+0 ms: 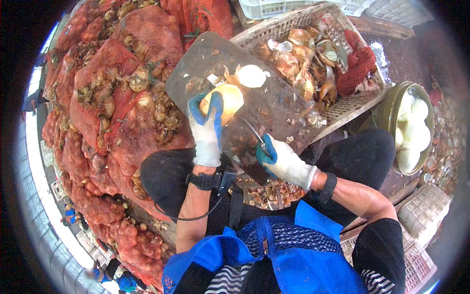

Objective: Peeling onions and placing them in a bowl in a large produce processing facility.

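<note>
A yellow-brown onion (228,102) is gripped by my left hand (206,117), which wears a white glove with blue-coated fingers. In the same kind of glove, my right hand (279,159) is closed round the handle of a small knife (253,130). Its curved blade points up and left toward the onion, a short gap away. Both hands are over a dark, worn board (196,54) scattered with bits of skin. Just beyond the held onion lies a peeled white onion (251,76) on the board, with loose brown skin beside it.
Red mesh sacks of onions (122,98) are piled along the left. A plastic crate (350,109) at the upper right holds onion skins and red netting (356,63). Peeled onions fill a round bucket (397,112) at the right. More crates (425,210) stand at the lower right.
</note>
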Available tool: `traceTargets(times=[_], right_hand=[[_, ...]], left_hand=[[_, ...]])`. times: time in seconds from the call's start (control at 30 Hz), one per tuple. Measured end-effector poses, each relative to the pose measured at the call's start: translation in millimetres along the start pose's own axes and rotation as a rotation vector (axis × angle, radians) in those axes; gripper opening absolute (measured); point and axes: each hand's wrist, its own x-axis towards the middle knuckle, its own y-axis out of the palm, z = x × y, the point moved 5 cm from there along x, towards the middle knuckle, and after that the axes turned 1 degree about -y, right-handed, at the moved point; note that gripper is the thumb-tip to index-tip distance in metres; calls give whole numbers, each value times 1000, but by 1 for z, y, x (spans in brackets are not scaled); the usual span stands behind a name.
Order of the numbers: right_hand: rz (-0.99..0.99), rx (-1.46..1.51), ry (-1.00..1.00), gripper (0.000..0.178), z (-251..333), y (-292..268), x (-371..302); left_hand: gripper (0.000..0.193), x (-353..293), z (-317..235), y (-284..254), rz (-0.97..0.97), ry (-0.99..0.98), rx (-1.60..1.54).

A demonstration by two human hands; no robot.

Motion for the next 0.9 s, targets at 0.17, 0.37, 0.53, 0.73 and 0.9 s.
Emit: traceTargets(times=[0.17,0.37,0.53,0.73,0.9], right_hand=[[-45,-52,2,19,27,-20,3],[-70,-108,49,23,31,-21,14],[-70,-188,-2,25,31,-21,16],[-82,-217,4,26,29,-21,17],[-112,-194,-63,26,29,-23,16]], left_hand=[[39,-1,6,-2,-74,-28,-98],[44,-5,4,2,-66,-61,-103],[45,-1,9,1,-62,-71,17],[45,-1,11,0,-57,-45,25],[49,-3,14,3,-8,-174,-149]])
